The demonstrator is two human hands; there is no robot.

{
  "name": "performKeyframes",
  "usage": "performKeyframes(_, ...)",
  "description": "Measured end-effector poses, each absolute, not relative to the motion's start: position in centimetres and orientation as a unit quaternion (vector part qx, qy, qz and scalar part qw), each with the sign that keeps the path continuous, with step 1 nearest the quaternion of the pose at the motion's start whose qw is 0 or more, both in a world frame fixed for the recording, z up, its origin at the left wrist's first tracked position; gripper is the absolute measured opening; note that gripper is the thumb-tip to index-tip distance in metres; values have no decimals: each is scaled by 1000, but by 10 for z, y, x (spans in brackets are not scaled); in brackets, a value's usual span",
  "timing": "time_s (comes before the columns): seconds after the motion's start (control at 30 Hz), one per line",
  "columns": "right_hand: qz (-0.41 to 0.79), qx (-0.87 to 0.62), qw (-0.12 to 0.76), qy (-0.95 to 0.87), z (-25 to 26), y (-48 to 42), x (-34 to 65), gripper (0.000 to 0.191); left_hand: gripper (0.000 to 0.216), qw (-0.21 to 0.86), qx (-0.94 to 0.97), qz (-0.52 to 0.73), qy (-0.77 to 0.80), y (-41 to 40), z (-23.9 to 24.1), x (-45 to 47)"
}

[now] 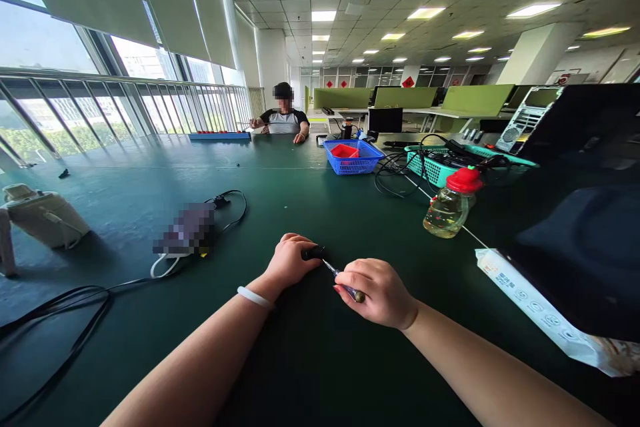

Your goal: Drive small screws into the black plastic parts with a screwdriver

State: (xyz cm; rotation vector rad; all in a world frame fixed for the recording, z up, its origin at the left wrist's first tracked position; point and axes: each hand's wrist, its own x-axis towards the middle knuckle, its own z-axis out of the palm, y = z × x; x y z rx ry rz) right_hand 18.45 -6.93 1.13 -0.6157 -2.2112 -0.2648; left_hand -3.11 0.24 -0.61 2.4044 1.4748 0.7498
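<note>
My left hand (291,259), with a white band on its wrist, is closed around a small black object (313,253) at the table surface. What kind of thing it is, I cannot make out. A screwdriver (331,268) is gripped in my right hand (376,291), its shaft slanting up and left. The tip meets or nearly meets the near side of the black object; whether they touch is too small to tell. Part of the screwdriver's handle is hidden by my fingers, and its end shows below them.
Left stand a phone-like blurred item (187,230) with cables and a beige bag (47,217). Ahead are a blue basket (354,165) and a green basket (433,170). Right are a red-lidded bottle (447,213) and a wipes pack (535,307). A person (283,121) sits across the table.
</note>
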Motion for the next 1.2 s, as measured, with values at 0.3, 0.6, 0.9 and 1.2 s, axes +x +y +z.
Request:
performKeyframes(0.3,-151,-239,366,-886,12,-68,182,12,33,89,832,236,494,4,-8,-32)
performKeyframes(0.6,-186,-224,314,-904,13,-69,183,12,35,93,830,230,499,2,-6,-32)
performKeyframes(0.9,-185,-253,230,-921,17,-77,175,14,33,99,826,242,500,4,-8,-32)
performKeyframes(1.2,-144,-277,206,-928,11,-78,171,8,34,93,828,242,497,4,-8,-31)
